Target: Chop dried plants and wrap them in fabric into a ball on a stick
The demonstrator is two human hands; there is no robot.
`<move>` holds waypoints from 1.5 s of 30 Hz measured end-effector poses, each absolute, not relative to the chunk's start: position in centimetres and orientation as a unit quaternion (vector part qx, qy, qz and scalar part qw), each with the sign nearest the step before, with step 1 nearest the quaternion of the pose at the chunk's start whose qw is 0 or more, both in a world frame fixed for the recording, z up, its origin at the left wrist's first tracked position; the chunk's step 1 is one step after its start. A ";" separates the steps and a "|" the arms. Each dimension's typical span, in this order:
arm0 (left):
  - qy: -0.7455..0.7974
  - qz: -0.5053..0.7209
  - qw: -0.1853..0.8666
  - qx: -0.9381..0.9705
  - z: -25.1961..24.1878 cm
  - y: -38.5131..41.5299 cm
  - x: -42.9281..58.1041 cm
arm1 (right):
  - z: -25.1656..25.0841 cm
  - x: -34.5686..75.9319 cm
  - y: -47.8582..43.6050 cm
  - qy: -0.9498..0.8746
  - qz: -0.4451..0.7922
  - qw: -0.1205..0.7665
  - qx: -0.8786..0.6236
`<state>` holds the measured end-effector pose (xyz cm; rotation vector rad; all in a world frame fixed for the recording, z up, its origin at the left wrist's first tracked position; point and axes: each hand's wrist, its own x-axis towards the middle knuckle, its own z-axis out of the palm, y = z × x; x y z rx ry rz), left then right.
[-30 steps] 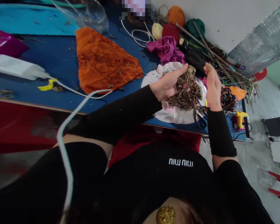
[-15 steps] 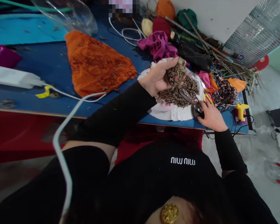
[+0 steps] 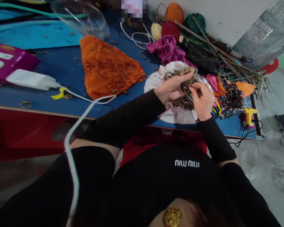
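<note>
My left hand (image 3: 171,90) is closed round a clump of dry brown shredded plant matter (image 3: 188,84), thumb along its top. At the clump's near side the thumb and forefinger of my right hand (image 3: 204,99) pinch together at a small red thing (image 3: 189,86), too small to name. Below lies a loose heap of the same brown shreds (image 3: 182,103) on a white cloth (image 3: 177,117). Scissors with yellow and dark handles (image 3: 217,108) lie beside my right hand, which partly hides them.
An orange patterned cloth (image 3: 109,67) and a white cable (image 3: 72,157) lie to the left, near a purple box (image 3: 23,61). Behind are a magenta cloth (image 3: 164,49) and dry sticks (image 3: 215,49). A yellow glue gun (image 3: 249,115) stands at the right.
My right hand has let go of the scissors and moved left to the clump, pinching at the red thing. The clump in my left hand is lower. The view has shifted slightly.
</note>
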<state>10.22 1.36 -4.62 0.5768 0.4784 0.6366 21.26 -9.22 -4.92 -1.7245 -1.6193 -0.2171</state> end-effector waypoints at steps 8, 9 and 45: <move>0.223 0.329 0.873 0.282 -4.9 1.3 10.3 | -5.6 21.1 -8.8 -0.622 -0.102 0.327 -0.704; 0.223 0.331 0.873 0.283 -4.9 1.3 10.3 | -5.6 21.0 -8.8 -0.623 -0.101 0.320 -0.706; 0.215 0.277 0.879 0.324 -4.4 0.7 10.0 | -6.7 23.0 -8.9 -0.500 0.105 0.529 -0.678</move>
